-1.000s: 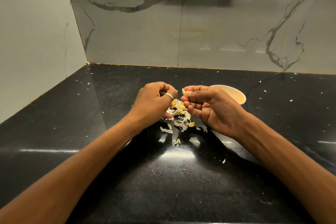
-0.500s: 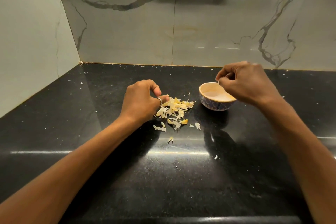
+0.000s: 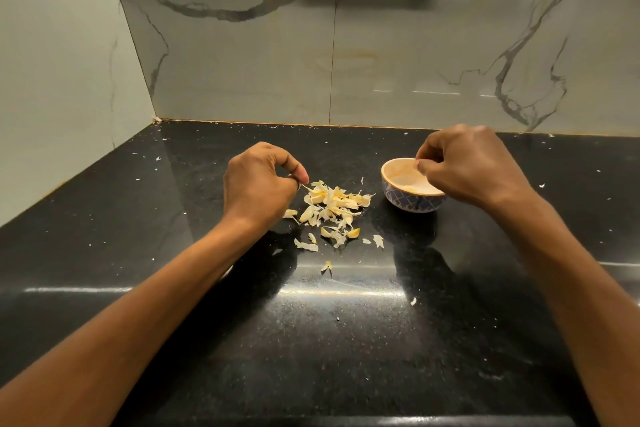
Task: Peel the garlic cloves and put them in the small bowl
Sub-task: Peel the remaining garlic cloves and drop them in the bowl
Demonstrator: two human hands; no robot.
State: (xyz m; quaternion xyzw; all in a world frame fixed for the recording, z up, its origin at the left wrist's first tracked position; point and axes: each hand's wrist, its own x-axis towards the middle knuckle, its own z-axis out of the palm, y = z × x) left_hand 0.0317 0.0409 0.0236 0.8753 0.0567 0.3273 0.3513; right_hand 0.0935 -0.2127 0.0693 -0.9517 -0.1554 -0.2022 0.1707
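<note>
— Black stone tabletop (image 3: 138,253) confirmed, flecked with pale scraps. Position of small bowl?
— Found small bowl (image 3: 412,202) upright, right of centre, near pile of garlic skins (image 3: 332,208) but not touching it. Logged one peeled clove (image 3: 410,188) lying inside.
— Right hand?
— Observed right hand (image 3: 464,166) hanging over bowl's right half, wrist raised, fingers curled, tips bunched and pointing down into it. Saw nothing held between them.
— Left hand?
— Recorded left hand (image 3: 261,180) knuckles-up at pile's left edge, forearm low over tabletop, thumb and forefinger pinching thin strip of skin (image 3: 304,186). Noted ring (image 3: 293,183) on one finger.
</note>
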